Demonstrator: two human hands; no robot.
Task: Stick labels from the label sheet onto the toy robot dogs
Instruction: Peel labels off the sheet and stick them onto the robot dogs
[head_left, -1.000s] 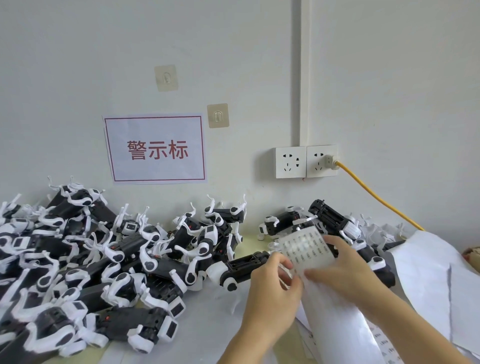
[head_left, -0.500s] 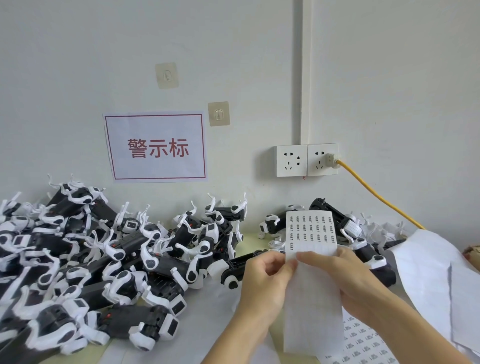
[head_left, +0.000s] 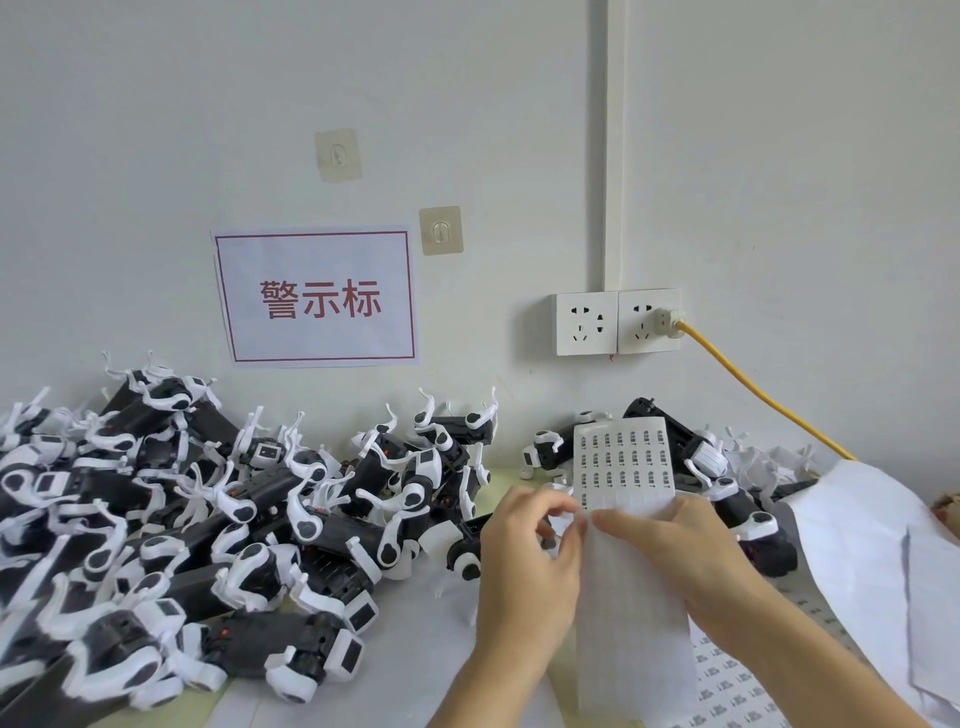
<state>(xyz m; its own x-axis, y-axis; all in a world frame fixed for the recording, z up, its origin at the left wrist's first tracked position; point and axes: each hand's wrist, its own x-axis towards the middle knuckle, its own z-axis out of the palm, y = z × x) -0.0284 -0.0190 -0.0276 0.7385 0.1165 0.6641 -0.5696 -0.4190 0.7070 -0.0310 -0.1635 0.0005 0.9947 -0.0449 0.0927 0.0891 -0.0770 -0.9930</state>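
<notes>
Both hands hold the label sheet (head_left: 626, 467) up, lower right of the frame. The left hand (head_left: 524, 561) and right hand (head_left: 670, 551) pinch it. Toy robot dogs (head_left: 208, 519) lie piled at the left.

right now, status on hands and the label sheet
Both hands on label sheet: right hand pinches it upright, left hand picks at its left edge. Toy robot dogs piled left, untouched. Nothing in the way.

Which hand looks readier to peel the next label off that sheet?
Probably the left hand: its fingertips pinch at the sheet's left edge, beside the lowest printed labels. The right hand grips the sheet, holding it upright.
</notes>
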